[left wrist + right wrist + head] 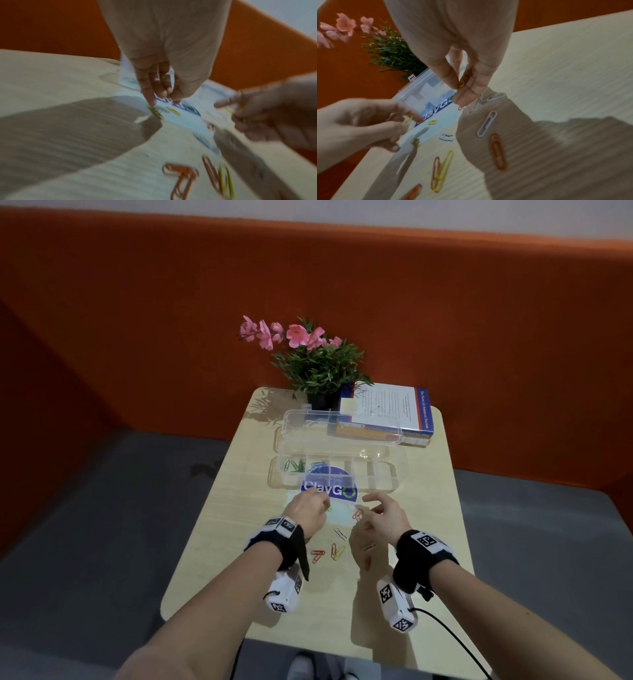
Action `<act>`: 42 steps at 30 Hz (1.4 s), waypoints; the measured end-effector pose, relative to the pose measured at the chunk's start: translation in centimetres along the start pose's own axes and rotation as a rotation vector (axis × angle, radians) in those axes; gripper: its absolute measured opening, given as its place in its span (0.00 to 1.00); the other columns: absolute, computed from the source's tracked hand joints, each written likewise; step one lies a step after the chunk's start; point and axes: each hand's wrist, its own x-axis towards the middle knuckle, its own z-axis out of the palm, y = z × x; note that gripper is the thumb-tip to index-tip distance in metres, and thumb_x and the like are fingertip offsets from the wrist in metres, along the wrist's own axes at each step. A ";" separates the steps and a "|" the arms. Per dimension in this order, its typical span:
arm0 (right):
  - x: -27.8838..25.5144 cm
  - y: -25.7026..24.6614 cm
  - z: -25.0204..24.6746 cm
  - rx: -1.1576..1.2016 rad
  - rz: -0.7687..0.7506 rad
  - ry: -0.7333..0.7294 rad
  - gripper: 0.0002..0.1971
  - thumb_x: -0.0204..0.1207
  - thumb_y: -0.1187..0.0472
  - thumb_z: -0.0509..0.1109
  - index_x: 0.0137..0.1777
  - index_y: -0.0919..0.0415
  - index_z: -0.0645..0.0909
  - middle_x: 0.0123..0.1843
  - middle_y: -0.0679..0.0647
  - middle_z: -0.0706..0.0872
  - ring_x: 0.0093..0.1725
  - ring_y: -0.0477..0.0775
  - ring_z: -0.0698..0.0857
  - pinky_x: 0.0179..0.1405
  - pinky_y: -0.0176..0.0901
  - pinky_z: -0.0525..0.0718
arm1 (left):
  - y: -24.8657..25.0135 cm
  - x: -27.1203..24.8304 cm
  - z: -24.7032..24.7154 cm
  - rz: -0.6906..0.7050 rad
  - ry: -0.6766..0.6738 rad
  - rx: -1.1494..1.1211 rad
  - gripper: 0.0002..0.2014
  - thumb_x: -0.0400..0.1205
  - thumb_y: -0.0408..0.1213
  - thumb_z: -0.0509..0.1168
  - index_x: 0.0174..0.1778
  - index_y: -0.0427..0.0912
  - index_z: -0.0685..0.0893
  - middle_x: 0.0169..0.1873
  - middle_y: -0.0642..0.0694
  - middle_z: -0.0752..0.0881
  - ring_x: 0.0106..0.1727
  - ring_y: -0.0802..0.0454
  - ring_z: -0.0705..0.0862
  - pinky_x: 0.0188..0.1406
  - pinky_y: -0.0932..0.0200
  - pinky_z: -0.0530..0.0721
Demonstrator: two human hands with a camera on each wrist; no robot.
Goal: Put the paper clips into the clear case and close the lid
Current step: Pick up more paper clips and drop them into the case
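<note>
Fingers of the right hand pinch a yellow paper clip between thumb and fingertip, as the right wrist view shows; the other fingers are curled beside it. Left hand has its fingers bunched together, tips down on the blue sticker; the blurred left wrist view shows green clips just below the fingertips, and I cannot tell whether any is gripped. Both hands sit near the table's centre. At 12 o'clock from them lies the clear case, lid raised open, with green and blue clips in its left compartments. At 6 o'clock from the hands, loose clips in orange, yellow and white lie scattered on the wood. Farther at 12 o'clock stand a potted plant and a stack of books.
</note>
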 end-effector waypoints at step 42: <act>-0.9 0.7 -1.0 0.454 0.194 -0.113 0.12 0.75 0.64 0.64 0.30 0.63 0.73 0.29 0.60 0.75 0.22 0.53 0.73 0.24 0.41 0.68 | 0.2 0.8 -2.4 -0.392 -0.280 0.017 0.13 0.82 0.34 0.60 0.31 0.39 0.71 0.27 0.45 0.72 0.25 0.51 0.70 0.25 0.60 0.68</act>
